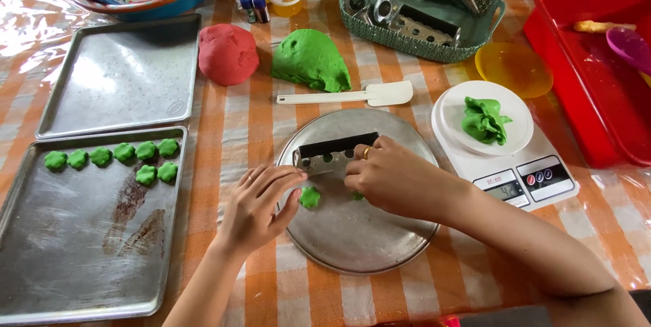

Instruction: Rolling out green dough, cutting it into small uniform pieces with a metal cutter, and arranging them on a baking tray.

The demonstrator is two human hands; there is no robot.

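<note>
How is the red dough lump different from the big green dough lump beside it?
The red dough lump is smooth and rounded; the big green dough lump is wedge-shaped, with dents and a cut-looking edge. The green one looks larger. Both lie on the checked tablecloth, untouched by either hand.

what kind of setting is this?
Likely a home baking table: green dough and red dough, a baking tray of shaped green pieces, and a kitchen scale on a checked tablecloth.
</note>
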